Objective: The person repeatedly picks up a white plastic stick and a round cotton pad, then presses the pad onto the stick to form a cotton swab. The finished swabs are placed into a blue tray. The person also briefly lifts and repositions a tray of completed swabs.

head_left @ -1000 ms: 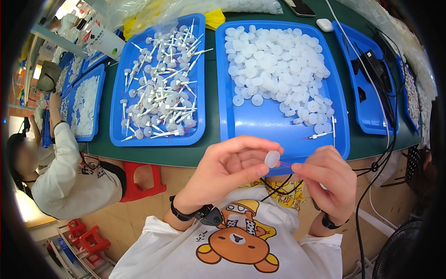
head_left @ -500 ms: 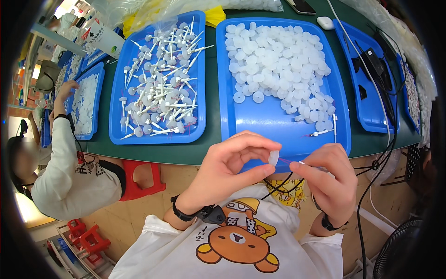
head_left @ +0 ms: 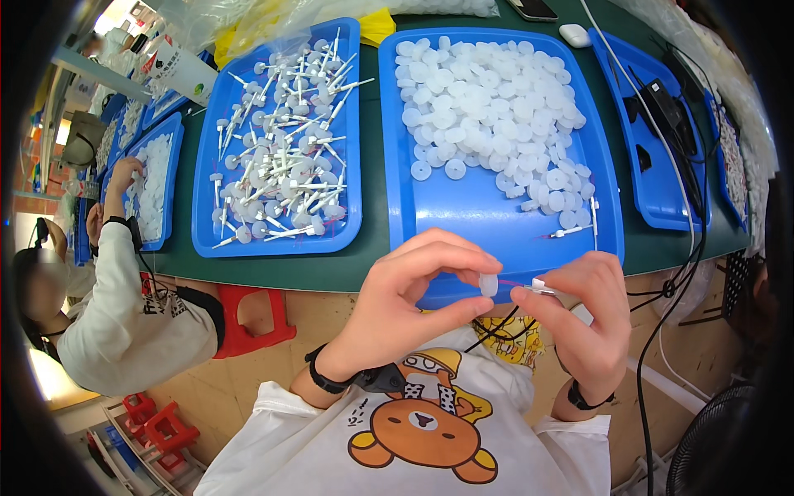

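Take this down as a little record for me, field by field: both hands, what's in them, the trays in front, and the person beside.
Left hand: pinches a translucent white disc
Right hand: holds a slim white stick piece
Between hands: thin pink thread
Left tray: blue; jumbled white sticks with discs
Middle tray: blue; heap of loose discs
Right tray: blue; black power adapter, cables
Co-worker's hand: at another blue tray, far left, of whitish pieces
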Available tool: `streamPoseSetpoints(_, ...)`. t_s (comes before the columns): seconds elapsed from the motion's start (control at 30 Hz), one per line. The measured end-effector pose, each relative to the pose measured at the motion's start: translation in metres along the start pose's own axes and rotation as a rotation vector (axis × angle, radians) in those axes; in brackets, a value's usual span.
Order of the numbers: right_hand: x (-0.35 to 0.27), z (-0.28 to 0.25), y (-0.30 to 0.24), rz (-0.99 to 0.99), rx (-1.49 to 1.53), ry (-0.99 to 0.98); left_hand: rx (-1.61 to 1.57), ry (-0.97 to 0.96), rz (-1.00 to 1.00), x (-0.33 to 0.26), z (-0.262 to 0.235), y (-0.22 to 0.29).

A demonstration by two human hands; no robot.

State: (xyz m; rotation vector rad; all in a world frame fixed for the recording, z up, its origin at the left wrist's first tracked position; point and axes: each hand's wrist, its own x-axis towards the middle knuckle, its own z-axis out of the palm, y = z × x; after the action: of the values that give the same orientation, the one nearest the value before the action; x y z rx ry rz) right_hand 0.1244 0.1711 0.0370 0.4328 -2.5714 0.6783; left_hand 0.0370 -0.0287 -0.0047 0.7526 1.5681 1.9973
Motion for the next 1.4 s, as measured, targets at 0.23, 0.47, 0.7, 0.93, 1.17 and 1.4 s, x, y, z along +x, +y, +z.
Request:
streamPoseSetpoints(0.23, -0.006, 0.016, -0.001, 0.073, 0.165, 0.088, -0.033, -0.060, -0.080, 0.000, 0.005, 0.002)
streamPoseSetpoints(0.47, -0.005, 0.015, 0.001, 0.066, 0.120, 0.002, 0.235, -0.054, 0.097, -0.003, 0.002, 0.005)
streamPoseSetpoints(0.7, -0.008, 0.013, -0.005, 0.233, 0.469, -0.181, 0.414, -0.037, 0.257, -0.011, 0.003, 0.010)
streamPoseSetpoints(0.93, -0.011, 0.009, -0.017, 1.026, 1.393, -0.464, 0.296, -0.160, 0.121, -0.023, -0.002, 0.012)
streamPoseSetpoints(1.17, -0.015, 0.032, -0.022, 0.527, 0.740, -0.265, 0.546, -0.092, 0.098, -0.026, -0.030, 0.033)
streamPoseSetpoints(1.4, -0.017, 0.002, 0.019, 0.544, 0.166, 0.009, 1.331, 0.726, 0.131, -0.046, -0.082, 0.047)
